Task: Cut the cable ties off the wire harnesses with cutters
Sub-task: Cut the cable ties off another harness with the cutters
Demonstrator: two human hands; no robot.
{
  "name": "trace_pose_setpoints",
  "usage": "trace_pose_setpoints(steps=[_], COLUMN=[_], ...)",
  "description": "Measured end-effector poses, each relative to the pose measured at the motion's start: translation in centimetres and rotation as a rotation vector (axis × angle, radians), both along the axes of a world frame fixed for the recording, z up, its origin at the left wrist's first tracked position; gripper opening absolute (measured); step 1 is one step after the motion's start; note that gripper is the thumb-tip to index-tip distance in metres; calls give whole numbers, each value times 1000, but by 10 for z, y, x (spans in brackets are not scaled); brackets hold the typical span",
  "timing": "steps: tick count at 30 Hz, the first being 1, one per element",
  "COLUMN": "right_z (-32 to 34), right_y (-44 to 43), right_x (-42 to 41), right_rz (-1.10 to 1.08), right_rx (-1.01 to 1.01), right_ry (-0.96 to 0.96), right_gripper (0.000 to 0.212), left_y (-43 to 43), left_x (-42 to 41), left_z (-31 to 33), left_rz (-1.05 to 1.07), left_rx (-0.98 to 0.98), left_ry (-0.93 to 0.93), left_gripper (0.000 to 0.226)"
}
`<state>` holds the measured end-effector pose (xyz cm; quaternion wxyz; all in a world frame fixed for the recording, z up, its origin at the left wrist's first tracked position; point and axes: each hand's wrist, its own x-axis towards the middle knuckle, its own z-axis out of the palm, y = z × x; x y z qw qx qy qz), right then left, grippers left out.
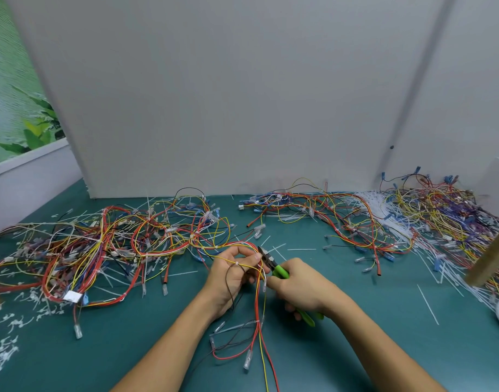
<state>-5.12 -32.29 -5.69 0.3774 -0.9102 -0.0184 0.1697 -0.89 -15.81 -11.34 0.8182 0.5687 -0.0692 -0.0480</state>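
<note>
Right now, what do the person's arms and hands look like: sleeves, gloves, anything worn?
The left hand and right hand are bare, with no gloves and no rings that I can make out. The left forearm and right forearm are uncovered to the frame's bottom edge: no sleeve, watch or wristband shows.

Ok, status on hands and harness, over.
Left hand holds the harness. Right hand grips the cutters, nose at the bundle by left fingers. Loose wire piles either side, none blocking.

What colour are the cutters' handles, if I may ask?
Bright green; the head view shows the cutters in the right hand.
</note>
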Motion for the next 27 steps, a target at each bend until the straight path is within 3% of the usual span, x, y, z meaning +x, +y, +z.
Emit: trace_pose_setpoints(steps=[5, 13, 27], right_z=[2, 2, 5], right_y=[-1, -1, -1], right_x=[1, 2, 2], right_rz=[2, -10, 6], right_rx=[7, 75, 200], right_ry=[2, -1, 40], right_gripper=[35, 24, 21], left_y=[-1, 0, 0], left_x=[-1, 0, -1], left_z=[2, 2, 3], left_rz=[-3, -11, -6], left_rx=[-17, -27, -44], left_ry=[4, 31, 19], left_gripper=[20, 13, 21])
